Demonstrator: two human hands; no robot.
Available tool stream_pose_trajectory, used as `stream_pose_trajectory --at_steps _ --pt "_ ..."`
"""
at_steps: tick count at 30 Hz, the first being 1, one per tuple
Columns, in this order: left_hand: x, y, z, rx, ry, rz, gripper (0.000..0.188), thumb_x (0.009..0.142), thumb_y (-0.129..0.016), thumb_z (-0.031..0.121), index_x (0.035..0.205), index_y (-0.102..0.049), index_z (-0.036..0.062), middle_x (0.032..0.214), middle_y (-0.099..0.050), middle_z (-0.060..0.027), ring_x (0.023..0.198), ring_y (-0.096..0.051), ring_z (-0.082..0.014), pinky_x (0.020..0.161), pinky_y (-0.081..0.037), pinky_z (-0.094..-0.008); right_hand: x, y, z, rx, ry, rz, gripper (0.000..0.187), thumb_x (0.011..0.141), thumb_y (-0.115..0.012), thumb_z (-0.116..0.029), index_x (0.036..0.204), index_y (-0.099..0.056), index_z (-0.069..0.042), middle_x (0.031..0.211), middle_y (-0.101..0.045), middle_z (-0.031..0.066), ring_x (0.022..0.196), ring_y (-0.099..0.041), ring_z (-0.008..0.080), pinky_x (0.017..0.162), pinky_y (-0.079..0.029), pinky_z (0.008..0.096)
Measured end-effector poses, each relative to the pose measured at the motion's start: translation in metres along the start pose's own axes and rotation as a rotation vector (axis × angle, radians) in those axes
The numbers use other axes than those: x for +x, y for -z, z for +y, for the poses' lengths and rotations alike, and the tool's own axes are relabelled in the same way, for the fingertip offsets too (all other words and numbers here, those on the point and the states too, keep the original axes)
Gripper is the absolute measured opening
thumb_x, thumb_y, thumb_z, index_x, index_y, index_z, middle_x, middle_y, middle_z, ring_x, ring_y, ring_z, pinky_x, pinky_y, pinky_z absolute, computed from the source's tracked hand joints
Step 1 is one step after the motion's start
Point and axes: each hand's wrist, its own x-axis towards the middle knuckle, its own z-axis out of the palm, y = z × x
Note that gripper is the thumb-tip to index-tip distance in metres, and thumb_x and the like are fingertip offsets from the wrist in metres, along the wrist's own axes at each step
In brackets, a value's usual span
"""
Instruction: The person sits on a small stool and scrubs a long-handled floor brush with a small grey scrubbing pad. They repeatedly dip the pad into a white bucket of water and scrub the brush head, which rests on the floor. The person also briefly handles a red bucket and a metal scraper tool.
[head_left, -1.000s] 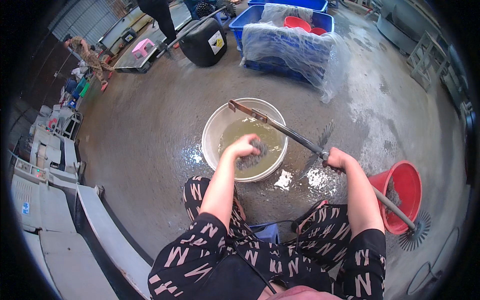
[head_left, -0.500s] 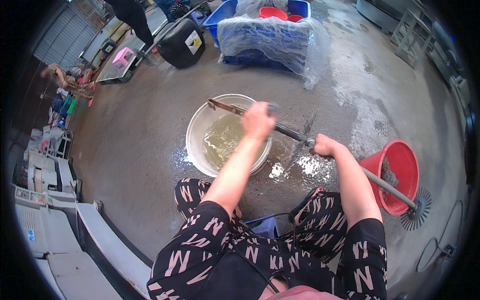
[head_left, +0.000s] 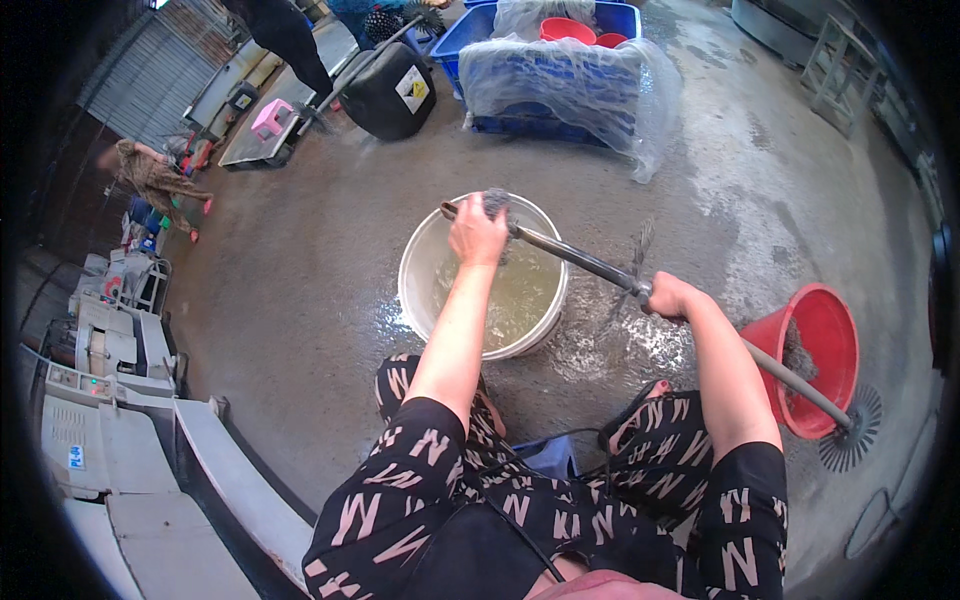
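A long grey metal rod (head_left: 575, 257) runs slantwise across a white bucket (head_left: 411, 270) of cloudy greenish water (head_left: 520, 300). Near its far left end, above the bucket, my left hand (head_left: 478, 235) is closed around it with a dark grey scouring wad (head_left: 495, 203) in the fingers. My right hand (head_left: 672, 297) grips the rod farther down, right beside a disc of dark spokes (head_left: 641, 262) fixed on it. The rod's lower end passes in front of a red bucket (head_left: 820, 345) and carries another spoked disc (head_left: 851, 430).
Blue crates (head_left: 555, 115) draped with clear plastic stand ahead, beside a black jerrycan (head_left: 390, 95). Grey machinery (head_left: 120, 470) lines the left. A pink stool (head_left: 271, 120) and two other people are farther off. Wet concrete floor (head_left: 320, 250) surrounds the bucket.
My left hand has slid with the wad along the rod toward its far left end. The right hand keeps its hold beside the spoked disc. The whole view has shifted slightly.
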Motion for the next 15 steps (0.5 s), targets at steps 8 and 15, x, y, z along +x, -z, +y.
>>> stream_pose_trajectory --at_steps 8,15 --pt "-0.016 -0.006 -0.001 -0.080 -0.289 -0.099 0.038 0.074 -0.072 0.027 0.104 -0.058 0.0099 0.098 -0.062 -0.0136 0.089 -0.063 -0.0334 0.077 -0.051 -0.0444 0.008 -0.001 0.014 -0.082 0.015 0.003 0.030 0.067 -0.069 -0.020 0.075 -0.063 0.008 0.069 -0.064 0.0193 0.063 -0.063 0.0281 0.058 -0.048 0.0410" --pt "0.005 -0.004 -0.027 0.004 -0.172 0.001 0.034 0.077 -0.070 0.028 0.101 -0.056 0.0096 0.092 -0.065 -0.0136 0.086 -0.064 -0.0342 0.070 -0.050 -0.0461 0.002 -0.004 0.008 -0.075 0.042 0.029 0.030 0.067 -0.069 -0.019 0.080 -0.065 0.007 0.076 -0.066 0.0235 0.074 -0.066 0.0309 0.066 -0.050 0.0404"
